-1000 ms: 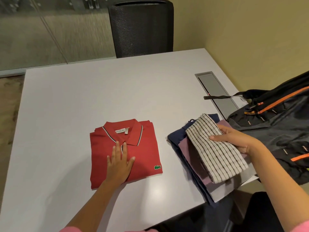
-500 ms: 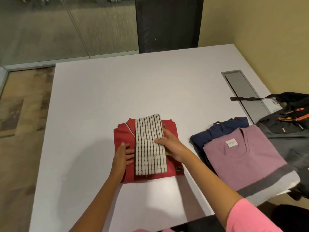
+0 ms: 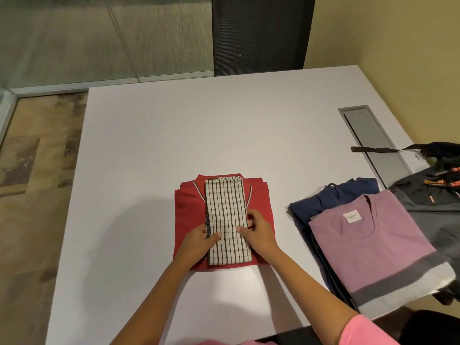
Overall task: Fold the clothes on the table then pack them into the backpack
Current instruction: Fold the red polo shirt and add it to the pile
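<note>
A folded red polo shirt point(image 3: 189, 210) lies on the white table point(image 3: 224, 125). On top of it lies a folded white cloth with black stripes point(image 3: 225, 202). My left hand point(image 3: 199, 241) grips the striped cloth's left edge, thumb on top. My right hand point(image 3: 258, 231) holds its right edge, thumb on top as well. To the right, a folded mauve T-shirt point(image 3: 373, 247) rests on folded navy clothes point(image 3: 331, 202). The dark backpack point(image 3: 430, 195) with orange trim lies at the table's right edge.
A grey cable hatch point(image 3: 368, 135) is set into the table at the right, with a backpack strap point(image 3: 373, 149) across it. A black chair point(image 3: 261, 33) stands behind the far edge. A yellow wall is on the right.
The striped cloth went from the right stack onto the red polo. My left hand has moved from the polo onto the cloth's left edge. My right hand stays at its right edge.
</note>
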`<state>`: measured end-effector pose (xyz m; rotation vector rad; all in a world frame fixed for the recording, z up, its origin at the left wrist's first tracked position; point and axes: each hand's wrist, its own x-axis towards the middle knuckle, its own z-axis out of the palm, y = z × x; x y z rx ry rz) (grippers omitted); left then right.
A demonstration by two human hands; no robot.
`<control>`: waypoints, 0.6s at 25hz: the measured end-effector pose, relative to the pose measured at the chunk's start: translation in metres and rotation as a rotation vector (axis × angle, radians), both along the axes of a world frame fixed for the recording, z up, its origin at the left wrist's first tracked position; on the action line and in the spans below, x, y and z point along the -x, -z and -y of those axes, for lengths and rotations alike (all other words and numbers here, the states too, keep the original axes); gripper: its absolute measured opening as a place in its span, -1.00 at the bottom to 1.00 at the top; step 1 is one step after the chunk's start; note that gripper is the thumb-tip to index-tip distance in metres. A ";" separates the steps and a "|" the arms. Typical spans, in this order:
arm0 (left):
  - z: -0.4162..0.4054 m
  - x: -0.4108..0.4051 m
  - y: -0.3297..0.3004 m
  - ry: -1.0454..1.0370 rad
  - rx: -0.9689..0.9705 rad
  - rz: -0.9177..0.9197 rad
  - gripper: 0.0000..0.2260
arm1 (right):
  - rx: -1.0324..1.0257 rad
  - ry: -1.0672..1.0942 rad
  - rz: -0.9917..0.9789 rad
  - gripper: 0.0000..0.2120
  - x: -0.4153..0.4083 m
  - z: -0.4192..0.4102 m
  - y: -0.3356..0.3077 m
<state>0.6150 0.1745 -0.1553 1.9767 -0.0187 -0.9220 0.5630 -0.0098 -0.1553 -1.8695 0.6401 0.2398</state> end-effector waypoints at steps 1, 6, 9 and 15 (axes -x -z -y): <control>-0.001 -0.002 -0.002 0.035 -0.043 0.022 -0.81 | 0.028 0.026 0.017 -0.59 0.003 0.001 0.002; -0.014 -0.021 -0.002 -0.235 -0.504 0.384 -0.49 | 0.403 0.121 -0.102 -0.32 0.005 0.013 0.001; -0.018 -0.036 0.011 -0.271 -0.504 0.168 -0.38 | 0.349 0.125 -0.283 -0.16 -0.006 0.021 0.000; -0.022 -0.044 0.016 -0.336 -0.215 0.010 -0.62 | -0.328 0.333 -0.241 -0.50 -0.015 0.038 -0.002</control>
